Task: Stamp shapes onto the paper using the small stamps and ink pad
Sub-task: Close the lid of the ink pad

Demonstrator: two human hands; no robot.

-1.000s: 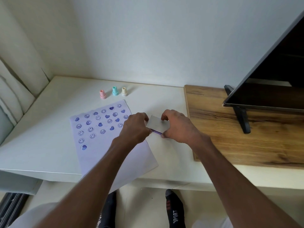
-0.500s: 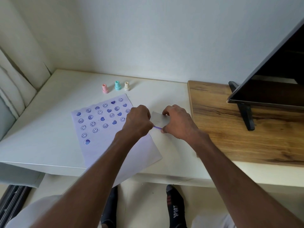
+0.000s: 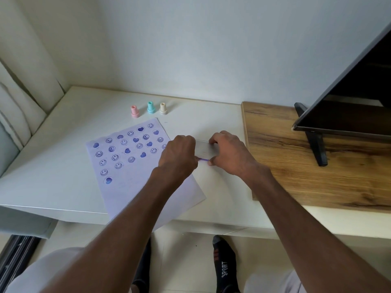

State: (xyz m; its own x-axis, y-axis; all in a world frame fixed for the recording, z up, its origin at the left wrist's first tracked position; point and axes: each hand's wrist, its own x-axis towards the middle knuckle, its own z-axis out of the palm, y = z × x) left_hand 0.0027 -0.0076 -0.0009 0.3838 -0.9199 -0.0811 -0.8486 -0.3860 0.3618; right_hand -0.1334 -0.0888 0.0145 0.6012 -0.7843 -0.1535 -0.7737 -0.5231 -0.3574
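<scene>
The ink pad, a flat pale case with a thin purple line visible along its near edge, is seen lying on the white table, just beside the right edge of the paper. It is held from both sides. The left hand is closed at the case's left end, its grip pinched at the near-left corner where the purple edge shows. The right hand is curled over the right end, with fingers hooked over the far edge and the thumb pressed against the near edge. Whether the case lid is fully seated cannot be told from this view.

The paper is laid at an angle on the table, its near corner overhanging the table's front edge. Its upper part is covered with rows of blue-purple prints: smiley faces and solid hearts. The lower part of the sheet is unprinted; part of it is hidden under the left forearm.

Three small stamps are stood upright in a row beyond the paper's far edge, close together but apart: a pink stamp, a teal stamp and a cream stamp. None is touched by either hand.

To the right, a wooden board is laid over the table, and a dark screen is stood on it.
</scene>
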